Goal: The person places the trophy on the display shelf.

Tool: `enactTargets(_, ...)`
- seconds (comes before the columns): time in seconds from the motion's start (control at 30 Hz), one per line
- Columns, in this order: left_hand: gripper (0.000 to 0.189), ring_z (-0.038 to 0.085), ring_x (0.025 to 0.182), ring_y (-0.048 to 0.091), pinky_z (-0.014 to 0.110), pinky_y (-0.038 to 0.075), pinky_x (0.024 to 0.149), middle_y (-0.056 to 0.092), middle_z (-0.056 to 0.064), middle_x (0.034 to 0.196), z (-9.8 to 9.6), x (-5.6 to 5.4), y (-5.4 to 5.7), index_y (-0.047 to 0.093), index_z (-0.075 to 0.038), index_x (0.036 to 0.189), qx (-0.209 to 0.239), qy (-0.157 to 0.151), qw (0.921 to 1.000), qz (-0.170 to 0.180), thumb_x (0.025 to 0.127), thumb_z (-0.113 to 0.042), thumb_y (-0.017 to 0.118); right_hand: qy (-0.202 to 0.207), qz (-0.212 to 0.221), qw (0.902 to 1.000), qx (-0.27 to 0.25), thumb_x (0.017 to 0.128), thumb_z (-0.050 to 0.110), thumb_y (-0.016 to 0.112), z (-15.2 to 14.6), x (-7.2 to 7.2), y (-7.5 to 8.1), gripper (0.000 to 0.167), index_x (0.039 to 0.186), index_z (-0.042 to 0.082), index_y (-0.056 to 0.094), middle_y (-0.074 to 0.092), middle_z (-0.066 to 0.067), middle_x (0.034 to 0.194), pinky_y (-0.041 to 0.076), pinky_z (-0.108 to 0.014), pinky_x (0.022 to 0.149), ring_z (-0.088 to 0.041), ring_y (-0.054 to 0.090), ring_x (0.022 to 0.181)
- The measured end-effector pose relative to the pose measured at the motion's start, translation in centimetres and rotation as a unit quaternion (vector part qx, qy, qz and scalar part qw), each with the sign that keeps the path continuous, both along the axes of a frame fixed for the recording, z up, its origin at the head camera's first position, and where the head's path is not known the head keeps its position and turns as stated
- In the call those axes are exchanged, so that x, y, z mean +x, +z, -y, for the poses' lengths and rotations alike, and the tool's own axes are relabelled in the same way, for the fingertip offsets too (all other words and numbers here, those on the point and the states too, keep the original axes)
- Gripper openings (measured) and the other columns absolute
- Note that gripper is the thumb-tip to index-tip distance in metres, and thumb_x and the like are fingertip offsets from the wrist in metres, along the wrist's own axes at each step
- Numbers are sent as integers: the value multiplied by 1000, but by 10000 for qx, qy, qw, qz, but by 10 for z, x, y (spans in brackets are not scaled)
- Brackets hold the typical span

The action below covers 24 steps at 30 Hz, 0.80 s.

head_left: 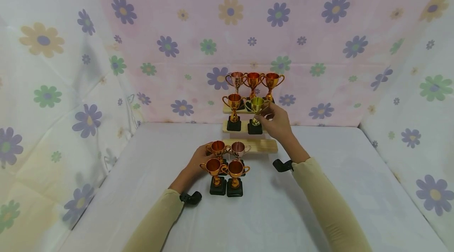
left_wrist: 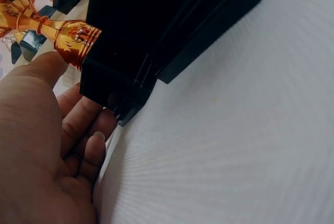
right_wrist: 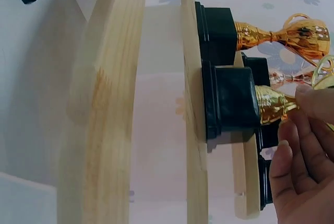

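My right hand [head_left: 278, 122] pinches the stem of a yellow-gold trophy [head_left: 257, 105]. Its black base [right_wrist: 237, 98] stands on the middle wooden step [right_wrist: 195, 182], beside an orange-gold trophy [head_left: 234, 104]. Lower down, my left hand [head_left: 198, 160] is at the back-left orange-gold trophy [head_left: 218, 147] of a small group on the table. In the left wrist view, the thumb [left_wrist: 49, 67] lies against a gold stem and the fingers curl behind a black base [left_wrist: 112, 72]. Also in this group are a rose-coloured trophy [head_left: 238, 149] and two orange-gold ones in front.
On the top step [head_left: 228, 109] stand a rose trophy [head_left: 236, 79] and two orange-gold trophies [head_left: 272, 80]. The lowest step [head_left: 262, 145] lies just behind the table group. A white cloth covers the table [head_left: 117, 204]; flowered cloth [head_left: 198, 19] hangs around it.
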<state>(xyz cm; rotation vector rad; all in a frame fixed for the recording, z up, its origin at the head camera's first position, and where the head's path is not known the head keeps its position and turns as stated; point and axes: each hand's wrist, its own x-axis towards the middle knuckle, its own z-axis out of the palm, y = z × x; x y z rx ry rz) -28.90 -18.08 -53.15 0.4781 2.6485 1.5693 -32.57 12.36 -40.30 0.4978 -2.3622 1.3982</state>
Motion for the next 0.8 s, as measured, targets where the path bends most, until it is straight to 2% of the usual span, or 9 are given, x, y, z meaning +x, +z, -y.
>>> enactTargets(0.2, 42, 30, 121, 65, 55, 47, 113, 74, 13, 128, 1, 1, 0, 65, -2, 141, 69, -46, 10000, 32, 102, -18, 67, -94, -200, 9995, -208, 92, 9, 82, 4, -4, -5, 28, 116, 1, 69, 75, -15, 103, 54, -27, 79, -28, 70, 94)
enactTargets(0.3, 41, 26, 116, 66, 54, 49, 111, 75, 11, 126, 0, 2, 1, 65, -3, 141, 111, -25, 9999, 84, 103, -18, 66, -115, -244, 9993, -252, 92, 10, 82, 7, -4, -6, 28, 115, 0, 69, 75, -16, 101, 53, -23, 77, -28, 70, 92)
enactTargets(0.8, 40, 23, 111, 65, 54, 49, 110, 76, 10, 124, 0, 1, 0, 67, -4, 140, 141, 43, 9997, 177, 102, -19, 67, -339, -150, 9990, -266, 93, 14, 81, 13, -2, -8, 23, 110, 2, 71, 76, -13, 103, 54, -29, 79, -27, 70, 93)
